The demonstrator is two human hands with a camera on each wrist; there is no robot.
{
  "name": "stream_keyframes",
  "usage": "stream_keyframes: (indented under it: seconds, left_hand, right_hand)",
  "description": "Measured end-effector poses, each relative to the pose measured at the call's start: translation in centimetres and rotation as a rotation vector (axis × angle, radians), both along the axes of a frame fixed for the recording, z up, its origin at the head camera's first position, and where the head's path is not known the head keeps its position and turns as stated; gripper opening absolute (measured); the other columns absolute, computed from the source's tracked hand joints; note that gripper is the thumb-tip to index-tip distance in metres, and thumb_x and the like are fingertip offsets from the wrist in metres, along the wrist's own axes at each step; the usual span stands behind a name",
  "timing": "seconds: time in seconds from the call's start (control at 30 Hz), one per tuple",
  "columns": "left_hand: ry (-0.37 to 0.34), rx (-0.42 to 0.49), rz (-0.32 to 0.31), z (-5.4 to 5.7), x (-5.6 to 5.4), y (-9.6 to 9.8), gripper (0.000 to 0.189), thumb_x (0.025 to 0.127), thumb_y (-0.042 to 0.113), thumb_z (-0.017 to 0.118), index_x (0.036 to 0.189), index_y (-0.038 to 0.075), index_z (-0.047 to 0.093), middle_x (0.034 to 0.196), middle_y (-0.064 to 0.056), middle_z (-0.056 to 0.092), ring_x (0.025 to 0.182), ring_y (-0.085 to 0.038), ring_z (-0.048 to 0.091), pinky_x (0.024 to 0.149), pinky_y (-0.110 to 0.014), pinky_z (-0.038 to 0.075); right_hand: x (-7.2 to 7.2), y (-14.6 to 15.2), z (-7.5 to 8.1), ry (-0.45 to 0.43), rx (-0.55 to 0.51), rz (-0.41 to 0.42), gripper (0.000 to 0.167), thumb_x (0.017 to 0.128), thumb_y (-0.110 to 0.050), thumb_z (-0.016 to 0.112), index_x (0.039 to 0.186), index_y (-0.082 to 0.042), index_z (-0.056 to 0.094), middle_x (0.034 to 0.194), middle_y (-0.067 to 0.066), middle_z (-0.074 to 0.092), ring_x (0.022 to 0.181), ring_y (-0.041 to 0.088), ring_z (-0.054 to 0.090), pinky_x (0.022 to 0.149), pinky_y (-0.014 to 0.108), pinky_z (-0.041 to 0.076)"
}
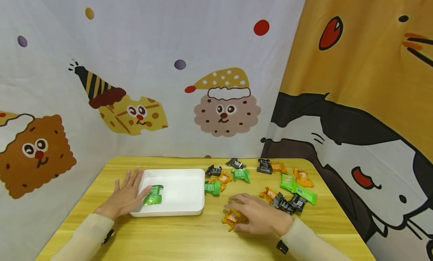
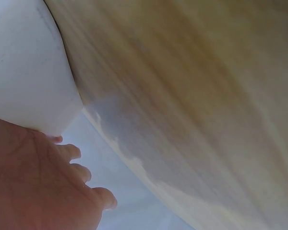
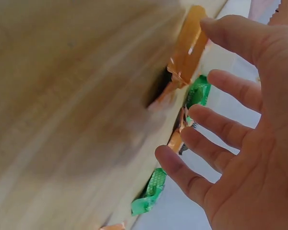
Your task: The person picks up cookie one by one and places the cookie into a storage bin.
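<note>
My left hand (image 1: pixel 123 195) lies along the left side of a white tray (image 1: pixel 182 212), fingers straight and thumb over the rim. A green wrapped snack (image 1: pixel 153 195) lies inside the tray, close to the thumb. In the left wrist view the left hand (image 2: pixel 43 182) shows beside the tray's outer wall (image 2: pixel 33 62). To the right of the tray, my right hand (image 1: pixel 258 216) is at an orange wrapped snack (image 1: pixel 233 219). The right wrist view has its thumb at the end of that orange snack (image 3: pixel 188 45), with the other fingers (image 3: pixel 225 127) spread and loosely bent.
Behind the right hand are green (image 1: pixel 212 187), orange (image 1: pixel 224 178) and black (image 1: pixel 214 170) wrapped snacks. Several more, including a long green one (image 1: pixel 305 194) and a black one (image 1: pixel 297 202), lie farther right. A printed curtain (image 1: pixel 152 46) rises behind the wooden table (image 1: pixel 189 238).
</note>
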State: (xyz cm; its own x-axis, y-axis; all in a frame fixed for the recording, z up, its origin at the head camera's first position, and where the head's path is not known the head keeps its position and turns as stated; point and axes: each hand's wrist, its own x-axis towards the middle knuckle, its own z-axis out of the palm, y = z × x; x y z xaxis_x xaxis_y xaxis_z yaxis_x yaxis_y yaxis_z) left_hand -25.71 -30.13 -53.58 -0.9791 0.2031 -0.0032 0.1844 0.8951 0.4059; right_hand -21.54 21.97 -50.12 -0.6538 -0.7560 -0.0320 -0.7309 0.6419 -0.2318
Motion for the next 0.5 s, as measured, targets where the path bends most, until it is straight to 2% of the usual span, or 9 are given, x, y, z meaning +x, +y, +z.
stream_keyframes:
  seconds: [0.23, 0.5]
  left_hand:
    - [0.0, 0.001, 0.001, 0.0, -0.16, 0.11, 0.101, 0.121, 0.068, 0.045, 0.187, 0.001, 0.007, 0.194, -0.033, 0.003, 0.179, -0.063, -0.004, 0.133, -0.094, -0.007]
    - [-0.008, 0.001, 0.004, 0.16, -0.04, 0.2, 0.101, 0.12, 0.068, 0.045, 0.187, 0.003, 0.006, 0.194, -0.033, 0.003, 0.179, -0.062, -0.003, 0.132, -0.094, -0.01]
  right_hand:
    - [0.2, 0.06, -0.65, -0.01, 0.012, 0.036, 0.067, 0.109, -0.036, 0.085, 0.17, -0.034, 0.059, 0.178, 0.007, 0.057, 0.161, 0.033, 0.059, 0.128, 0.06, 0.057]
    - [0.23, -0.33, -0.69, -0.014, 0.015, 0.057, 0.061, 0.111, -0.029, 0.084, 0.168, -0.033, 0.063, 0.171, 0.001, 0.065, 0.155, 0.026, 0.064, 0.128, 0.051, 0.059]
